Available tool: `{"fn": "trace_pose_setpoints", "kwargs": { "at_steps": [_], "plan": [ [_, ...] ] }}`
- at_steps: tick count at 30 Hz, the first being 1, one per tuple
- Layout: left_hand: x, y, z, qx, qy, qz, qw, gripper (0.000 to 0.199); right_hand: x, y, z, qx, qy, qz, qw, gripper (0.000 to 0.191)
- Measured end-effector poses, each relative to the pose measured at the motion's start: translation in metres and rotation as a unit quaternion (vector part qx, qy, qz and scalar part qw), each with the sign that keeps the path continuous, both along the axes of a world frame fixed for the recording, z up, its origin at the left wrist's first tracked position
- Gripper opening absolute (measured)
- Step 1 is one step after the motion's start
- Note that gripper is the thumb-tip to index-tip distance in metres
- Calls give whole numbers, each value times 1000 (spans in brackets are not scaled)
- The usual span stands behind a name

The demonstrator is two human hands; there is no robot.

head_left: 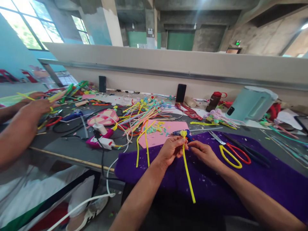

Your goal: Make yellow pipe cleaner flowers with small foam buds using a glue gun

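My left hand (171,149) is closed, pinching a yellow pipe-cleaner flower (189,173) just below its small bunched head. The stem hangs down toward me over a purple cloth (141,160). Close to the stem on the other side is my right hand (204,154), its fingers stretched toward the left fingertips and apart from one another; whether they touch the stem I cannot tell. Behind the flower head lies a blue glue gun (189,137), partly hidden. A pink sheet (154,141) bears small yellow and teal bits, and two yellow pipe cleaners (147,150) stretch across its left side.
Scissors (231,154) with red and yellow handles rest on the cloth at right. Loose pipe cleaners (144,112) pile up behind. A power strip (101,141) with cables sits left. Beyond stand a phone (181,93), bottle (214,101) and kettle (251,104). A co-worker's arms (26,122) reach in at left.
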State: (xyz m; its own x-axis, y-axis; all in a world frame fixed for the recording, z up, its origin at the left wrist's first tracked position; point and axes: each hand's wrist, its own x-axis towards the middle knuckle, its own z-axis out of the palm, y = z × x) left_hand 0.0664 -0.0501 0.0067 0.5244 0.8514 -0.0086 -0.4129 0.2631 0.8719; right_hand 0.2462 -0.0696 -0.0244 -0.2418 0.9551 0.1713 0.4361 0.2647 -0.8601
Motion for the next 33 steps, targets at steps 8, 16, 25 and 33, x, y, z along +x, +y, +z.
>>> {"fn": "trace_pose_setpoints", "kwargs": {
  "at_steps": [8, 16, 25, 33],
  "plan": [
    [-2, 4, 0, -16, -29, 43, 999, 24, 6, 6, -1, 36, 38, -56, 997, 27],
    [-2, 6, 0, -11, -12, 51, 999, 23, 22, 21, -5, 72, -51, -138, 987, 27],
    [-1, 6, 0, -12, -22, 44, 999, 19, 5, 49, -3, 15, -245, -194, 950, 30],
    [-5, 8, 0, -67, -82, 48, 993, 17, 26, 53, 4, -29, -108, -171, 979, 26]
  ]
}}
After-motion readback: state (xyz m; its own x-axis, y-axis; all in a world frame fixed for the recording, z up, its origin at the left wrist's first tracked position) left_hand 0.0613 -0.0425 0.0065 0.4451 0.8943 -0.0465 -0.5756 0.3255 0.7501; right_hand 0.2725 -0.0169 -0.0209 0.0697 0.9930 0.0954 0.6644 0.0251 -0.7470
